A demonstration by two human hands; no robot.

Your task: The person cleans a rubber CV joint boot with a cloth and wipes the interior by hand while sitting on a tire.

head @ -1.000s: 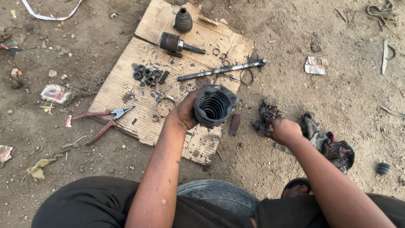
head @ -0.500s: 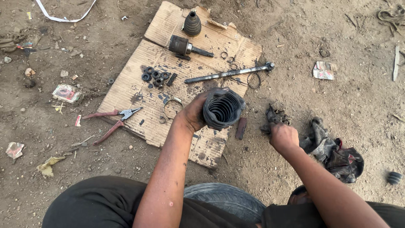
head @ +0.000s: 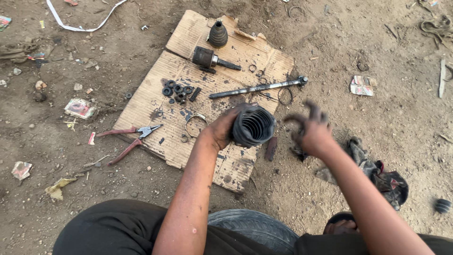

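Observation:
My left hand (head: 221, 131) grips a black ribbed rubber boot (head: 254, 125), its open mouth facing up, above the near edge of a sheet of cardboard (head: 160, 127). My right hand (head: 310, 131) is raised just right of the boot, blurred, greasy fingers spread and holding nothing that I can make out. On the cardboard lie a long steel shaft (head: 258, 88), a joint housing (head: 207, 58), a small cone-shaped boot (head: 218, 34), several black rings (head: 176, 90), a spring (head: 195, 94) and a metal clamp ring (head: 195, 124).
Red-handled pliers (head: 130, 138) lie at the cardboard's left edge. A dark greasy rag (head: 381, 174) lies on the dirt at right, a small ribbed rubber part (head: 442, 206) beyond it. A tyre (head: 257, 229) sits between my knees. Paper scraps and litter dot the ground.
My right hand has lifted off the dark clump on the ground and swung up towards the boot. The left hand keeps holding the boot in about the same place.

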